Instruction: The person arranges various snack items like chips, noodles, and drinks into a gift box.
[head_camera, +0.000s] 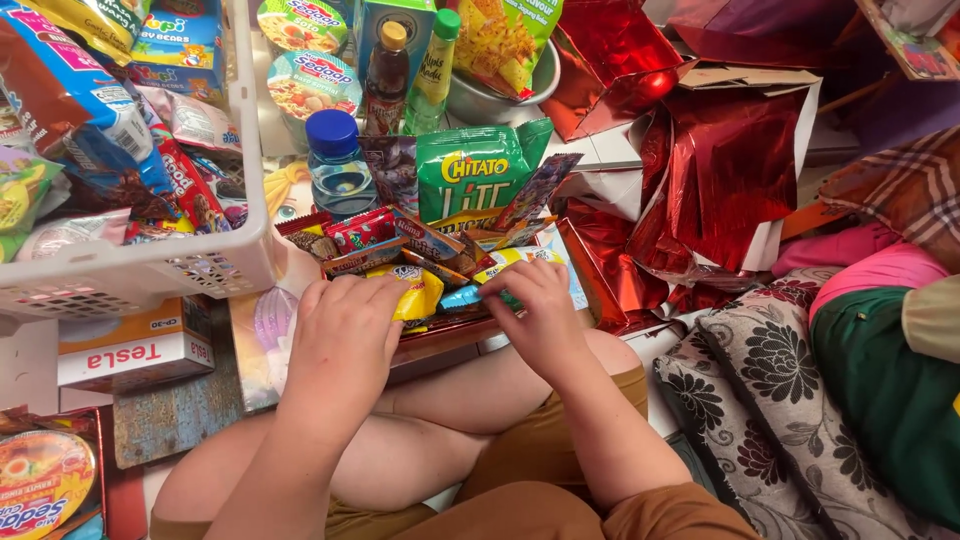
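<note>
My left hand (345, 345) rests curled on a yellow snack packet (418, 290) at the near edge of a shallow box (440, 335) filled with several small wrapped snacks. My right hand (535, 310) presses its fingers on a light blue and yellow packet (470, 293) beside it. Behind them in the box stand a green chip bag (478, 180), a small water bottle with a blue cap (338, 165) and a red sachet (360, 230). My knees are below the box.
A white plastic basket (150, 265) full of snack packs sits at left above a cardboard box (135, 355). Instant noodle cups (310, 85), two bottles (410, 75) and a metal bowl (500, 100) stand behind. Red foil wrapping (700, 170) lies right, patterned cushions (770, 400) lower right.
</note>
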